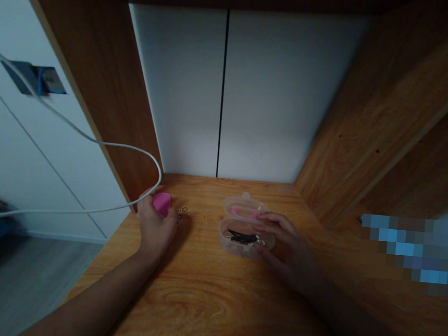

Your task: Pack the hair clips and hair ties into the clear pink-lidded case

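On the left of the wooden desktop, my left hand [157, 224] is closed around a smooth pink object [162, 203] with a rounded edge; its exact kind is hidden by the fingers. Small metal rings [183, 210] lie just right of that hand. Nearer the middle stands a clear plastic box [236, 250], its lid [245, 207] swung back with a pink handle on it. Inside lie a black tool [242, 236], possibly pliers, and small shiny pieces. My right hand [285, 246] grips the box's right side, thumb in front and fingers over the back rim.
A white cable [131, 147] loops from the left wall across the view, passing over my left hand. Wooden side panels [353, 122] and a pale back panel [269, 99] enclose the desktop [196, 301]. A wall socket opening [51, 79] is at the upper left.
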`<control>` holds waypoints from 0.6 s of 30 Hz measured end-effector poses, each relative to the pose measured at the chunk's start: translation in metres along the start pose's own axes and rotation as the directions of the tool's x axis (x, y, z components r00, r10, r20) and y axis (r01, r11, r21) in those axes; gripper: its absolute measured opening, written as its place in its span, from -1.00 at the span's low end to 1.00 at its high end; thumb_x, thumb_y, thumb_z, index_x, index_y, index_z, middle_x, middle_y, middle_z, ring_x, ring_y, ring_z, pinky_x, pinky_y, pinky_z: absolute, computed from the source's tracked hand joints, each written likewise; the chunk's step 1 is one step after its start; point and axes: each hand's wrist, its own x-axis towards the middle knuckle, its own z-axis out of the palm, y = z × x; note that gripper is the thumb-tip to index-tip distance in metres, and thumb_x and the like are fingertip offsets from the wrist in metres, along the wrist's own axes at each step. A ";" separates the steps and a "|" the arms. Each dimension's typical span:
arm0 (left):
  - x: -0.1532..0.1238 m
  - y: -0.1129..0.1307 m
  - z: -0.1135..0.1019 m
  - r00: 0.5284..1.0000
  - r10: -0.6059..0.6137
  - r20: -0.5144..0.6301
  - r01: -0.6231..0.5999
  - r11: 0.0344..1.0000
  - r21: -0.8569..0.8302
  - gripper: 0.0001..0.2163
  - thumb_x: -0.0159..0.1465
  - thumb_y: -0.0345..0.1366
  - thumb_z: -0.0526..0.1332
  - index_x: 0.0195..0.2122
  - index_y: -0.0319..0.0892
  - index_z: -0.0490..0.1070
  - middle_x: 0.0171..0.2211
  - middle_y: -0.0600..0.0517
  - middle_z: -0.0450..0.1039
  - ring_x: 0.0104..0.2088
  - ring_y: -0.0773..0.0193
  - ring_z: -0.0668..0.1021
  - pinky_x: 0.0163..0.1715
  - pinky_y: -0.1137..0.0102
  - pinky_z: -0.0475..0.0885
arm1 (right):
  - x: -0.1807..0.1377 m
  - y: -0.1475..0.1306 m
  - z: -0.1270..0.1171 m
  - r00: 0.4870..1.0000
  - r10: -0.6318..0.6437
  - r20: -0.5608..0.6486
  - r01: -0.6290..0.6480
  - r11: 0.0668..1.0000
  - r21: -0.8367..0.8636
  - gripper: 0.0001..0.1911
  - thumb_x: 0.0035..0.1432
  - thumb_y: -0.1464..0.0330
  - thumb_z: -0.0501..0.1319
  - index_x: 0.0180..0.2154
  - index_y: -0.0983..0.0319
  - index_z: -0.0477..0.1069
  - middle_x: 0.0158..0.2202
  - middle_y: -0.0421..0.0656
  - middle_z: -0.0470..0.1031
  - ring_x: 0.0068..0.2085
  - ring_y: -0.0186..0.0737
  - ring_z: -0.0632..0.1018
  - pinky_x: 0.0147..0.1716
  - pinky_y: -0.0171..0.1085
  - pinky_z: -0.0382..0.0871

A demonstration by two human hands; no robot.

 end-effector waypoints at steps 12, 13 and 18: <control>-0.031 0.031 0.009 0.614 0.268 0.742 -0.533 0.834 0.140 -0.66 0.29 -0.09 0.18 0.02 -0.07 0.50 -0.05 -0.13 0.55 0.05 -0.14 0.42 0.10 -0.06 0.12 | -0.004 0.016 0.010 0.974 0.201 0.105 -0.195 0.979 -0.060 -0.54 0.35 0.16 0.08 0.22 0.11 0.29 0.28 0.01 0.24 0.31 0.07 0.26 0.25 0.16 0.22; -0.034 0.033 0.009 0.590 0.267 0.762 -0.538 0.833 0.125 -0.64 0.29 -0.06 0.17 0.03 -0.07 0.50 -0.03 -0.13 0.55 0.06 -0.16 0.41 0.11 -0.08 0.10 | -0.005 0.016 0.010 0.973 0.198 0.122 -0.194 0.980 -0.047 -0.53 0.36 0.16 0.06 0.24 0.11 0.27 0.28 0.01 0.23 0.31 0.06 0.25 0.26 0.16 0.20; -0.041 0.040 0.010 0.512 0.253 0.821 -0.539 0.839 0.078 -0.61 0.32 -0.05 0.13 0.08 -0.08 0.47 0.02 -0.15 0.51 0.09 -0.13 0.38 0.13 -0.08 0.09 | -0.010 0.014 0.010 0.965 0.143 0.222 -0.150 0.989 0.013 -0.49 0.37 0.16 0.04 0.28 0.13 0.16 0.35 0.04 0.10 0.37 0.05 0.14 0.30 0.17 0.12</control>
